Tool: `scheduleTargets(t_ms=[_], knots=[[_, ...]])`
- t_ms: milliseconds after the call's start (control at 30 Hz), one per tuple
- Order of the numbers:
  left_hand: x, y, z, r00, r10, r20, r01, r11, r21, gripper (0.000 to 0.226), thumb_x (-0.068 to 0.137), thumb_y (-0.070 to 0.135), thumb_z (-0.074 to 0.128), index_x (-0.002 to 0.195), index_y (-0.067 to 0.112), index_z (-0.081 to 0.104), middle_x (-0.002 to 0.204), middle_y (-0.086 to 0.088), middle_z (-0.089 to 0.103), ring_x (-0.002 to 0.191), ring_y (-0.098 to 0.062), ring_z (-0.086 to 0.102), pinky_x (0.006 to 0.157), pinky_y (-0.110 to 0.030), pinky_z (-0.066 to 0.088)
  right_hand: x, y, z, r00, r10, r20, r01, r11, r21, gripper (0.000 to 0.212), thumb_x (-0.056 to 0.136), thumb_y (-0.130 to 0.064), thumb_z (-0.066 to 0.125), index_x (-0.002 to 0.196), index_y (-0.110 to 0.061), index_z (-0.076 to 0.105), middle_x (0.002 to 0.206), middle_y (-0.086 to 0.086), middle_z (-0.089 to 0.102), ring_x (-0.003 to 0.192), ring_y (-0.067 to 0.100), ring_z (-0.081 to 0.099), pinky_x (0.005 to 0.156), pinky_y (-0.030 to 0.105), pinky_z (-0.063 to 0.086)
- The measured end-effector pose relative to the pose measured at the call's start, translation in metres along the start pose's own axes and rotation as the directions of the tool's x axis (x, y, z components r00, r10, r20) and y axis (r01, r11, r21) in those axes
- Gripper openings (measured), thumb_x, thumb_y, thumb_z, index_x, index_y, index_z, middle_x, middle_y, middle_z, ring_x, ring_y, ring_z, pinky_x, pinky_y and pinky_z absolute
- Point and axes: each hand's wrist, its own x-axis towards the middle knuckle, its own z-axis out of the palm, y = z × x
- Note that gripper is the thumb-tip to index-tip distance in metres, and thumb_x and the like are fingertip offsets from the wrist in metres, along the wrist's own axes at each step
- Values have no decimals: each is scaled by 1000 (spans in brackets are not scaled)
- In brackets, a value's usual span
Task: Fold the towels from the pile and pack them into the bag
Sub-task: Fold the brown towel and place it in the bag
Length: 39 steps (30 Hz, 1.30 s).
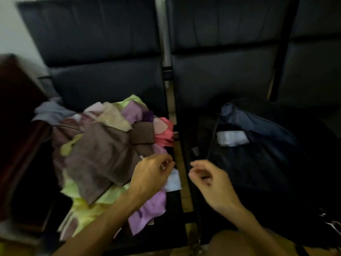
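Observation:
A pile of towels [103, 150] in brown, lime, lilac, pink and cream lies on the left dark seat. A dark blue bag [258, 145] with a white label sits on the right seat. My left hand [151, 174] hovers over the pile's right edge, fingers loosely curled above a lilac towel [147, 211] and a white tag; whether it holds anything is unclear. My right hand [208, 182] hangs between the two seats, left of the bag, fingers loosely curled and holding nothing. The frame is blurred by motion.
Dark padded seats [103, 82] with tall backs fill the view, split by a metal frame gap [177, 163]. A dark red-brown cabinet [16, 115] stands at the left. My knee [239, 244] shows at the bottom right.

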Motion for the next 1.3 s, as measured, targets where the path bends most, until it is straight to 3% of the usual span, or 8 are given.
scheduleTargets(t_ms=[233, 467, 733, 867, 967, 1033, 1167, 1300], knots=[[-63, -112, -51, 931, -351, 101, 314, 911, 267, 11, 88, 28, 59, 84, 18, 63, 86, 2, 67, 85, -27, 64, 61, -38, 49, 13, -9, 145, 975, 55, 216, -40, 997, -71, 16, 95, -24, 63, 108, -18, 68, 91, -13, 66, 90, 6, 64, 78, 15, 48], [-56, -131, -38, 915, -279, 290, 216, 949, 230, 19, 95, 33, 54, 103, 22, 67, 107, 0, 65, 102, -23, 62, 75, -34, 47, 59, 13, 206, 929, 363, 74, -364, 931, 1, 8, 97, -25, 60, 97, -18, 64, 99, 5, 70, 100, 26, 66, 87, 37, 52], [-55, -143, -17, 886, -303, 350, 139, 895, 423, 43, 94, 37, 58, 132, 23, 45, 130, -1, 45, 119, -23, 47, 82, -36, 50, 77, 12, 217, 848, 524, 78, -526, 818, 235, 13, 93, -10, 64, 103, -13, 71, 103, 6, 72, 93, 18, 67, 78, 25, 53], [-58, -148, -10, 912, -279, 302, 136, 898, 419, 30, 96, 25, 56, 126, 19, 56, 123, -4, 52, 112, -26, 53, 76, -38, 52, 76, 6, 208, 891, 453, 35, -453, 892, -5, 18, 93, -11, 62, 106, -10, 74, 107, 5, 72, 99, 18, 64, 88, 28, 50], [-60, -148, -6, 969, -189, 160, 116, 917, 381, 7, 82, 23, 66, 85, 18, 70, 88, -2, 62, 78, -25, 64, 51, -34, 51, 75, -7, 199, 938, 343, 52, -320, 914, -251, 21, 92, -13, 61, 110, -12, 73, 109, 2, 73, 105, 17, 65, 87, 24, 48], [-62, -145, -9, 987, -154, 51, 125, 925, 359, 20, 80, 30, 51, 71, 20, 66, 75, 0, 60, 67, -24, 60, 48, -33, 48, 70, -17, 195, 955, 284, 82, -240, 908, -345, 27, 89, -11, 63, 115, -15, 71, 111, 0, 73, 107, 17, 65, 87, 24, 48], [-54, -125, -39, 983, -139, -118, 165, 954, 251, 23, 87, 32, 40, 79, 19, 57, 75, 0, 59, 70, -25, 56, 58, -39, 43, 61, -46, 186, 988, 122, 91, -67, 885, -460, 34, 88, -20, 69, 122, -20, 65, 114, -3, 71, 108, 17, 64, 81, 23, 44], [-30, -107, -92, 969, -164, -186, 171, 985, 23, 30, 92, 37, 30, 92, 21, 55, 92, -1, 63, 86, -22, 55, 73, -39, 37, 68, -89, 176, 992, -117, 40, 121, 854, -506, 16, 90, -17, 62, 103, -14, 71, 104, 8, 71, 101, 27, 64, 83, 35, 50]])
